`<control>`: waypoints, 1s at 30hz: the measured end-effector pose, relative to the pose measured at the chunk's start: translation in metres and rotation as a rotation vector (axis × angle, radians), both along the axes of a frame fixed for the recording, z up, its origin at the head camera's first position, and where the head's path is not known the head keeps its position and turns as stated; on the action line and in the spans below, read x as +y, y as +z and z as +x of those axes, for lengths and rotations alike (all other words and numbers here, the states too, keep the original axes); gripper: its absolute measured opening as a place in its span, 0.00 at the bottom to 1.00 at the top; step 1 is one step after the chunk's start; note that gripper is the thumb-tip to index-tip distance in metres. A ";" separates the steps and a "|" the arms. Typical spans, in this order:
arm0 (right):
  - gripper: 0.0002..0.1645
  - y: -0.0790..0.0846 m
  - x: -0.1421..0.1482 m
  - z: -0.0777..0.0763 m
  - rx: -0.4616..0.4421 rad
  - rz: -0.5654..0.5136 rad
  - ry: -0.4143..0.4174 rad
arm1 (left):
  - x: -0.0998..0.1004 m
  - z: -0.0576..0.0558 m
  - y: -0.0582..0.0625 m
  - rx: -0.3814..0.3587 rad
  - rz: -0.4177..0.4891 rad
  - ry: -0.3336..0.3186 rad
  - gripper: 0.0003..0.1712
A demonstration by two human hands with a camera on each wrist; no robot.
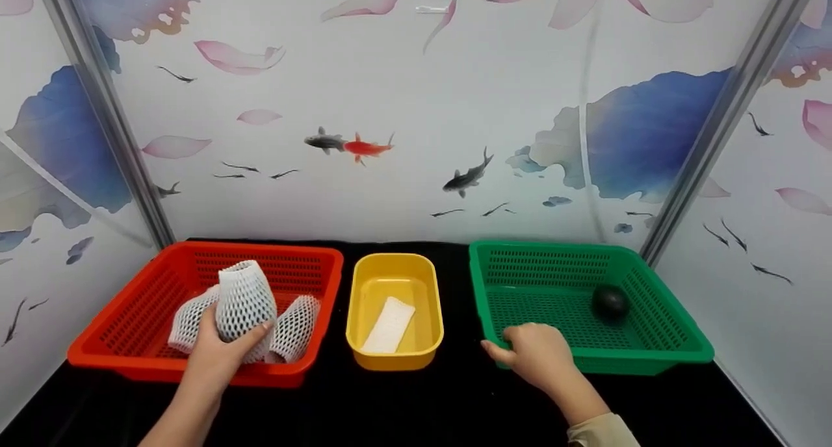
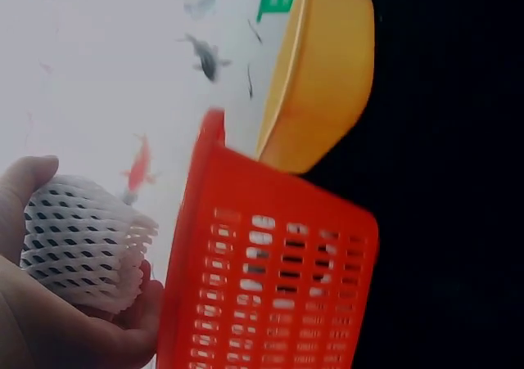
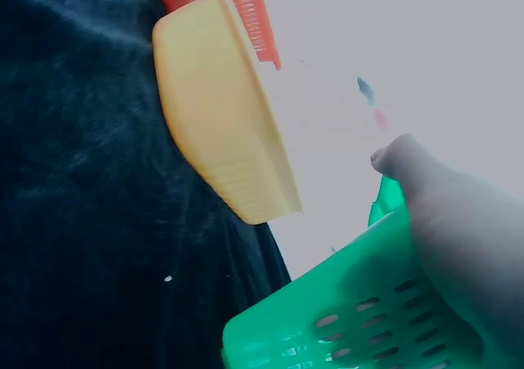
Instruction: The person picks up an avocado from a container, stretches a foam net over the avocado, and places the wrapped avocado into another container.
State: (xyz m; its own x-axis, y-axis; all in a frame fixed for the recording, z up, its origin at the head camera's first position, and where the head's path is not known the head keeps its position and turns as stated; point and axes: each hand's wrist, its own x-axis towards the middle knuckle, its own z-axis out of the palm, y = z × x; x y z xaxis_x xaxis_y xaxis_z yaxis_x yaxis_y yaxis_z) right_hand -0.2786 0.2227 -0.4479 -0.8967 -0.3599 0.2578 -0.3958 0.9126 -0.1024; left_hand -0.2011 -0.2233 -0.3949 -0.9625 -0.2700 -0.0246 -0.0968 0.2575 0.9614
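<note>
My left hand (image 1: 224,343) grips a white foam net sleeve (image 1: 246,301), its open end up, over the near side of the red basket (image 1: 104,359). Behind and beside it, more foam net sleeves (image 1: 296,327) lie in that basket. The left wrist view shows the thumb and fingers around the held sleeve (image 2: 78,242). My right hand (image 1: 536,356) holds the near left corner of the green basket (image 1: 650,355), fingers curled over the rim and thumb outside; the fingertips are mostly hidden. A dark round object (image 1: 610,303) lies in the green basket's right part.
Between the two baskets stands a yellow tub (image 1: 395,362) with a flat white piece (image 1: 390,323) in it. Black cloth (image 1: 416,408) covers the table. A printed panel (image 1: 403,76) rises behind, with side panels left and right.
</note>
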 end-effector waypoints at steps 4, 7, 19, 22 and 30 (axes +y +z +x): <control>0.36 0.002 0.000 -0.001 -0.039 -0.020 -0.012 | -0.009 -0.007 -0.004 0.021 -0.007 0.014 0.60; 0.36 0.002 0.000 -0.001 -0.056 -0.035 -0.020 | -0.015 -0.012 -0.006 0.007 -0.028 0.019 0.61; 0.37 0.000 0.006 0.002 -0.031 -0.062 0.022 | -0.035 -0.036 -0.010 -0.057 -0.171 -0.026 0.58; 0.37 0.001 0.006 0.002 -0.022 -0.072 0.031 | -0.039 -0.041 -0.013 -0.050 -0.248 -0.009 0.54; 0.37 0.000 0.006 0.002 -0.045 -0.083 0.004 | -0.046 -0.055 -0.016 -0.107 -0.305 -0.035 0.50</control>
